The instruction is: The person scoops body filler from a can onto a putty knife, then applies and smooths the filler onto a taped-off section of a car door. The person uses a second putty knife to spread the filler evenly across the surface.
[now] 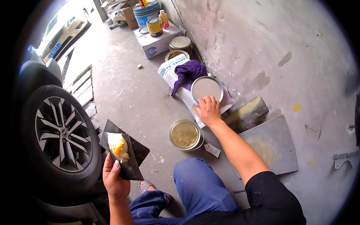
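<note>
My left hand (115, 179) grips a dark, flat mixing board (132, 165) by its lower edge, thumb on top. On the board lies a dollop of cream-coloured putty (123, 154) with an orange-yellow streak of paste across it. A second dark corner juts out behind the board. My right hand (209, 111) reaches forward, its fingers bent over the near rim of a round, pale tin lid (207, 88); the thumb is partly hidden. Between the hands, an open tin (185, 135) of beige putty stands on the floor. Beside it lies a small white tube (212, 150).
A purple cloth (189, 73) lies on printed paper (168, 71) by the wall. Beyond are more tins (180, 42) and a white box (157, 41) carrying a yellow tin and a bottle. At right, a grey panel (268, 146) leans; at left is a car wheel (64, 133).
</note>
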`<state>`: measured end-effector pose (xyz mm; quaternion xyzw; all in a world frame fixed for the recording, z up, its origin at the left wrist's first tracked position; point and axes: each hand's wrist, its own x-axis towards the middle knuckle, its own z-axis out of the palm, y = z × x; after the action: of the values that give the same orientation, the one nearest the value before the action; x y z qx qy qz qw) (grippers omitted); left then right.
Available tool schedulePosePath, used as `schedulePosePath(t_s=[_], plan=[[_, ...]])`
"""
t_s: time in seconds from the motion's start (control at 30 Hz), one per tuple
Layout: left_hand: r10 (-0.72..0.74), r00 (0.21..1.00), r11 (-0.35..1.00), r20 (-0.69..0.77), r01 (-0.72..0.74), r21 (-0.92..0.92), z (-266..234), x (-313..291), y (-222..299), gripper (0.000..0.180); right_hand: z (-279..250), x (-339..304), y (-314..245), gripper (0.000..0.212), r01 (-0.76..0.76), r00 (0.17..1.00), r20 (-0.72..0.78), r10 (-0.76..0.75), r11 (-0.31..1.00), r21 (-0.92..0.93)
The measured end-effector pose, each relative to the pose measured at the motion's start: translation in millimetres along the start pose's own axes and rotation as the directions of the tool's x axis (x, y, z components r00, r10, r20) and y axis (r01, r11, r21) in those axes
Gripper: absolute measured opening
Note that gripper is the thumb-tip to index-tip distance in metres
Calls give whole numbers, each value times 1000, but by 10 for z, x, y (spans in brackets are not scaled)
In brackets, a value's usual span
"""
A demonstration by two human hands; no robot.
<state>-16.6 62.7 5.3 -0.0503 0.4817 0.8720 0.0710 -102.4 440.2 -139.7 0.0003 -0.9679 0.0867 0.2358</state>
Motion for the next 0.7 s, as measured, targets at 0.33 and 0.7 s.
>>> schedulePosePath(t_s=[0.33,0.7], plan=[[62,997,998,-45,-62,-6,-55,-74,97,42,-1195,-120,-428,19,182,944,-317,-95,949,257],[65,997,998,-32,-66,-24,-43,-119,72,44,83,-1487,-403,14,-718,593,567,572,56,694]])
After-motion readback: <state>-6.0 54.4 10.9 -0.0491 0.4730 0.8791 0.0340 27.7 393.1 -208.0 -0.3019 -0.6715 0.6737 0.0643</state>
